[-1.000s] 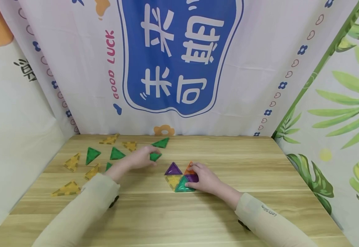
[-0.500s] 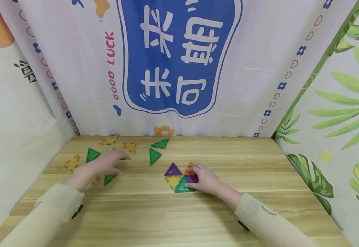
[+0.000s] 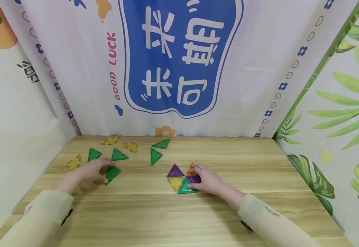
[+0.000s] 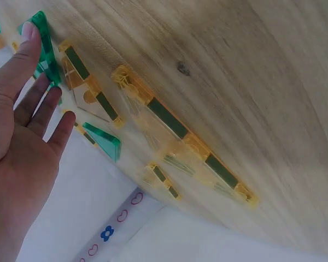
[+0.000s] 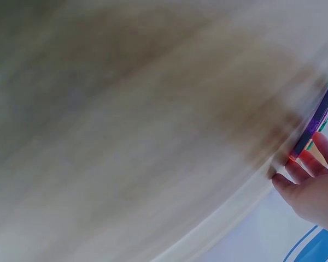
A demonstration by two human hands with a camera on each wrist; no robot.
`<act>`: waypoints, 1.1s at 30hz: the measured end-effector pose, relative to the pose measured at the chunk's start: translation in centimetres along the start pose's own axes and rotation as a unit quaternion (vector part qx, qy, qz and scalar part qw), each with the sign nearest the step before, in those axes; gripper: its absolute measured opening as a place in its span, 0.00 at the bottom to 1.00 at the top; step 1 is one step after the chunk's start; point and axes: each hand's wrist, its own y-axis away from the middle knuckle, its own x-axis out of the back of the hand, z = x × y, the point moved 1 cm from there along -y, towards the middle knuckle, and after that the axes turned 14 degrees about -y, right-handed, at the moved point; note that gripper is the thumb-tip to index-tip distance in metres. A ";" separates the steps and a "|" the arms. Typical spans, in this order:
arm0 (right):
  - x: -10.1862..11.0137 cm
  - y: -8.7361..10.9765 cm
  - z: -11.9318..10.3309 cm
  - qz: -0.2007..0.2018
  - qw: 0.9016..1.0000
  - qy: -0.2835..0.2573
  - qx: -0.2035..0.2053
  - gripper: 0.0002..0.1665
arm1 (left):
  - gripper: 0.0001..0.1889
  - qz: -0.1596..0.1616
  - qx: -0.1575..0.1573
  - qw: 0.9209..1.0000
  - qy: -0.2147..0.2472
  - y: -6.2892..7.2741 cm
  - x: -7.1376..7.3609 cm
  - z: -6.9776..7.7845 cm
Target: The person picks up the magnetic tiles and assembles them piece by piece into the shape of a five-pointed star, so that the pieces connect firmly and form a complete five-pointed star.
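Observation:
My left hand (image 3: 93,170) pinches a green triangular magnetic tile (image 3: 113,175) at the left of the table; in the left wrist view the thumb lies on this green tile (image 4: 47,52). Right of the middle, a joined shape lies flat, made of a purple tile (image 3: 174,170), a yellow tile (image 3: 175,183), a green tile (image 3: 186,187), an orange tile (image 3: 190,169) and another purple tile (image 3: 195,179). My right hand (image 3: 209,180) grips its right side, thumb on the green piece and fingers at the orange one. The palm partly covers the second purple piece.
Loose green tiles (image 3: 119,154) and yellow tiles (image 3: 131,147) lie across the back left, some partly behind the left hand. Two further green triangles (image 3: 155,156) sit at the back middle. A printed curtain (image 3: 247,85) hangs along the table's (image 3: 179,219) back edge.
My left hand has moved left from the green tiles at the back middle to another green tile, which it now pinches. My right hand has stayed on the joined shape.

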 end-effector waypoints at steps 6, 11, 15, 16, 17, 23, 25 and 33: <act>0.6 0.7 0.5 -0.004 1.000 -0.002 -0.002 0.41 | 0.32 -0.010 0.006 1.000 -0.002 0.0 0.0 0.3; 1.4 1.3 1.5 -0.002 1.000 -0.003 -0.028 0.42 | 0.32 -0.015 0.014 1.000 -0.001 -0.6 0.1 0.7; 2.2 1.7 2.7 -0.001 0.999 -0.017 -0.046 0.42 | 0.32 -0.014 0.015 1.000 0.005 -1.2 -0.1 0.7; 2.4 1.8 3.0 -0.001 0.999 -0.018 -0.048 0.42 | 0.32 -0.011 0.013 1.000 0.004 -1.3 -0.1 0.7; 2.6 1.9 3.3 0.000 0.999 -0.017 -0.049 0.41 | 0.32 -0.010 0.013 1.000 0.004 -1.4 -0.2 0.7; 4.0 2.5 4.8 -0.002 0.999 -0.024 -0.034 0.39 | 0.33 0.004 0.019 1.000 -0.014 -2.0 -0.1 1.6; 4.5 2.7 5.3 -0.006 0.999 -0.028 -0.031 0.39 | 0.33 0.006 0.025 0.999 -0.024 -2.2 -0.1 1.9; 5.8 3.2 7.1 -0.003 0.999 -0.026 -0.032 0.37 | 0.35 -0.007 0.021 1.000 -0.015 -3.3 0.0 2.8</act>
